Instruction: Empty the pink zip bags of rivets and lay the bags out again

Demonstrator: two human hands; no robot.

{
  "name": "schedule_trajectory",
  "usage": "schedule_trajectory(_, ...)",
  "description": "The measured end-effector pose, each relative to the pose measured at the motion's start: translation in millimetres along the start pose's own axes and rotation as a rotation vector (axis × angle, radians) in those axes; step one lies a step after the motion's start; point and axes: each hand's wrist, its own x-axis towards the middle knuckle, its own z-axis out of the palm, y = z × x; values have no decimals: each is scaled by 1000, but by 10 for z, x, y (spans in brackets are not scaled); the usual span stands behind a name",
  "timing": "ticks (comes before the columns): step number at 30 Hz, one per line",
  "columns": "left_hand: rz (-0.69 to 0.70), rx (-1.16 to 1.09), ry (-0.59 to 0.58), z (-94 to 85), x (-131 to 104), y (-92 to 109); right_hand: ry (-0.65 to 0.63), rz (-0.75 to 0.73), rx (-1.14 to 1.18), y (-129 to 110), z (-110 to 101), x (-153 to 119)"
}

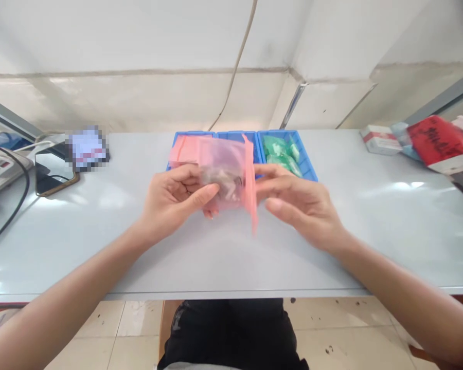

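Observation:
My left hand [177,198] is closed on a clear plastic bag [221,154] with pink edges, its thumb across the front. Small whitish-grey pieces show inside the bag, too blurred to name. A pink flap [250,185] stands up along the bag's right side. My right hand [301,203] is just right of this flap, thumb apart from the fingers, with some fingertips partly hidden behind the flap. Behind the bag is a blue tray [306,159] with three compartments. Pink bags [185,149] lie in its left one, and green packets [280,151] in its right one.
At the left lie a phone [56,169], a pixelated device [88,146] and a power strip [0,167] with cables. A small white box [381,140] and a red package [442,139] sit at the right. The table's front edge [231,295] runs above my lap.

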Motion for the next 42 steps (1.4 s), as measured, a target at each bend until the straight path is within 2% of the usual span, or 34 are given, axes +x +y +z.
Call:
schedule_trajectory(4, 11, -17, -52, 24, -40, 9, -1, 2, -72, 22, 20, -27)
schedule_trajectory(8, 17, -30, -126, -39, -38, -43, 113, 0, -100, 39, 20, -36)
schedule_trajectory(12, -6, 38, -182, -25, -55, -56, 221, -87, -280, 41, 62, -60)
schedule_trajectory(15, -32, 94, -154, 44, -76, -38, 230, -121, -373, 48, 89, -74)
schedule_trajectory(19, -27, 134, -115, 92, -74, -33, 205, -119, -380, 81, 108, -78)
schedule_trajectory(28, 65, 200, -45, 71, -80, -142, 131, -167, -454, 61, 128, -60)
schedule_trajectory(31, 169, 271, -31, 82, -100, -146, 124, -163, -410, 56, 143, -75)
schedule_trajectory(33, 288, 375, 5, 40, -70, -97, 106, -152, -415, 66, 149, -86)
schedule_trajectory(35, 380, 476, 116, -66, 18, -17, 90, -144, -427, 87, 147, -93)
schedule_trajectory(38, 373, 589, 376, -306, 227, 86, 66, -156, -419, 131, 136, -101)
schedule_trajectory(39, 338, 659, 419, -385, 296, 101, 57, -159, -420, 147, 133, -105)
schedule_trajectory(42, 289, 1025, 356, -533, 426, 93, 20, -161, -437, 188, 131, -118)
